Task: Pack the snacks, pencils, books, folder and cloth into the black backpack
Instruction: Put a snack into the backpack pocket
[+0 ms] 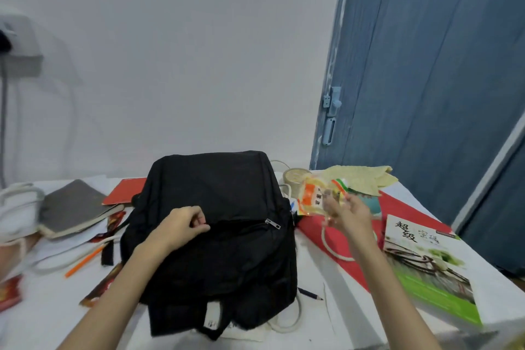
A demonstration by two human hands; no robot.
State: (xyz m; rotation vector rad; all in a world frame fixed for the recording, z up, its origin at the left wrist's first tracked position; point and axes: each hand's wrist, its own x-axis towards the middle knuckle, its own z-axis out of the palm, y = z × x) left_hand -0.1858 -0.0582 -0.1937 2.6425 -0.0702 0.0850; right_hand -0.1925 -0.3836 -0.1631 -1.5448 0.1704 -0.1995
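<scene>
- One white-covered surface (326,318) carries everything; a pale wall stands behind it and a blue door (426,79) closes the right corner.
- The black backpack (216,224) lies at the centre, its front zipper (272,223) partly drawn.
- Left of it: a grey book (71,207), a red folder (125,192), an orange pencil (83,261) and dark snack wrappers (100,288); the far left edge is crowded with white fabric.
- Right of it: a green-covered book (431,270) overhanging the right edge, a red bag (335,239) with a rope handle, a yellow cloth (360,176) at the far edge, and a dark pencil (310,293) just beside the backpack; bare cover shows only near me.
- My left hand (181,226) has a clenched grip, pinching the backpack's fabric at the pocket opening.
- My right hand (348,212) is raised above the red bag, its grip grasping an orange-and-clear snack packet (315,197); motion blur hides the finger detail.
</scene>
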